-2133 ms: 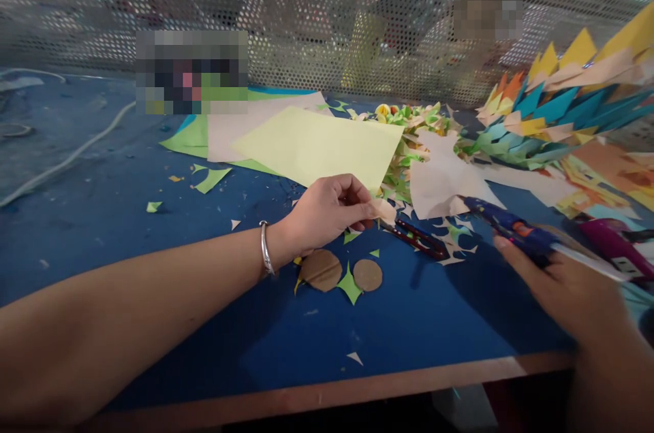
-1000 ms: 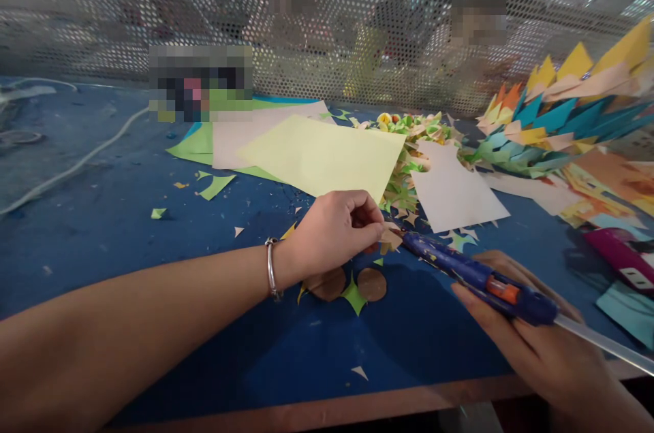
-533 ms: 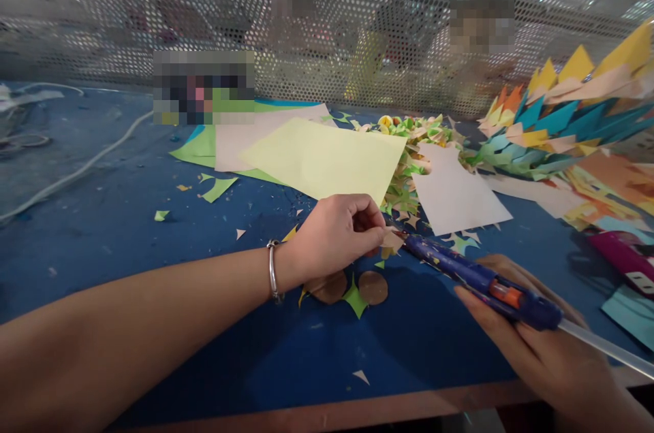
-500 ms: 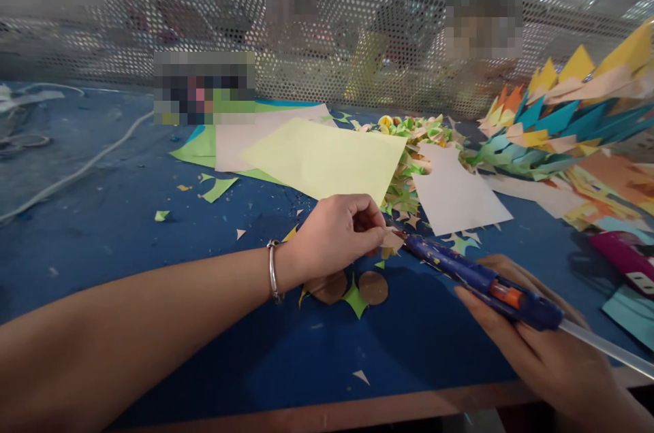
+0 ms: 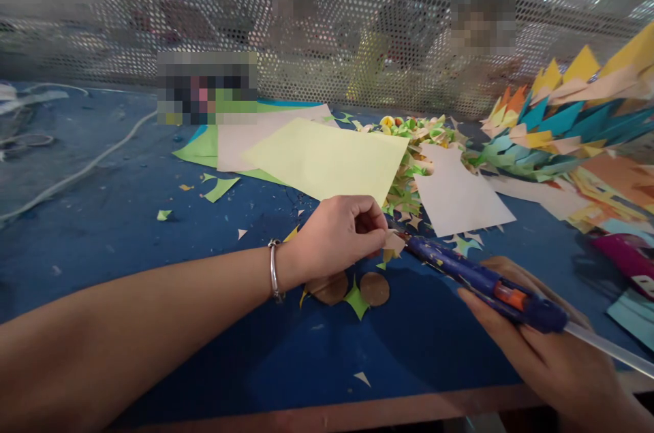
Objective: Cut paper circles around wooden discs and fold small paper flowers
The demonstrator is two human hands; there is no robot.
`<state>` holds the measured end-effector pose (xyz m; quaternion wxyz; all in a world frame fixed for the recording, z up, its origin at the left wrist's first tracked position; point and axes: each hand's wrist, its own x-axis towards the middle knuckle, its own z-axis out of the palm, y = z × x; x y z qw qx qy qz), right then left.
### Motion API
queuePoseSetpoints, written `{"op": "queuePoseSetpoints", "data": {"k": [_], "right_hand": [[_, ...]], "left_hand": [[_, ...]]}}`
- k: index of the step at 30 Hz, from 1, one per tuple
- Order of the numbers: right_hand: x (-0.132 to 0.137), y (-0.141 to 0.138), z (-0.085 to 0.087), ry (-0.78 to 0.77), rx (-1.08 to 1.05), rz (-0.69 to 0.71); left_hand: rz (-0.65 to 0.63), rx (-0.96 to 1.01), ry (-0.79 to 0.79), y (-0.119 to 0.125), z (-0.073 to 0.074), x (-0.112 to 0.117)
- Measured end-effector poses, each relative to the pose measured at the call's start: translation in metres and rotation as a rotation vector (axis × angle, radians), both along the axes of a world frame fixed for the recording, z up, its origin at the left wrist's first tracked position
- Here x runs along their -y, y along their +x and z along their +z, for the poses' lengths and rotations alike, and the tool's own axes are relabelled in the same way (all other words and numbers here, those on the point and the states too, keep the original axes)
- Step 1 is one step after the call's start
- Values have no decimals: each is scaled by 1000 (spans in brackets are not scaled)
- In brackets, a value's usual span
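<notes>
Between the thumb and fingers of my left hand (image 5: 342, 235) is pinched a small pale paper piece (image 5: 393, 241). My right hand (image 5: 556, 344) is wrapped round a dark blue hot glue gun (image 5: 454, 266), with a clear glue stick (image 5: 608, 346) coming out of its rear end. The gun's nozzle points left and meets the paper piece or lies right beside it; I cannot tell whether they touch. Below my left hand, two brown discs (image 5: 375, 289) lie on the blue table, with a green four-pointed paper scrap (image 5: 357, 298) between them.
Behind my hands lie a pale yellow sheet (image 5: 332, 157), a white cut sheet (image 5: 460, 191) and a heap of small paper pieces (image 5: 409, 174). A layered folded-paper form (image 5: 567, 113) stands at the right above a magenta object (image 5: 626, 259). A perforated metal screen (image 5: 332, 31) closes off the back; people show through it.
The whole view has shifted very slightly. Both hands, the paper piece and the glue gun keep almost the same places relative to each other.
</notes>
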<state>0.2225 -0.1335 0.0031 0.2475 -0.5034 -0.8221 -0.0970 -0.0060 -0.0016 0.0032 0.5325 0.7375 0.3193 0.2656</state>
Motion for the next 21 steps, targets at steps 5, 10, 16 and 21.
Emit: {"op": "queuePoseSetpoints", "data": {"k": [5, 10, 16, 21], "right_hand": [[0, 0, -2, -19, -1, 6], [1, 0, -3, -25, -28, -17], [1, -1, -2, 0, -21, -37], [2, 1, -4, -9, -22, -28]], "left_hand": [[-2, 6, -4, 0, 0, 0], [-4, -1, 15, 0, 0, 0], [13, -2, 35, 0, 2, 1], [11, -3, 32, 0, 2, 2]]}}
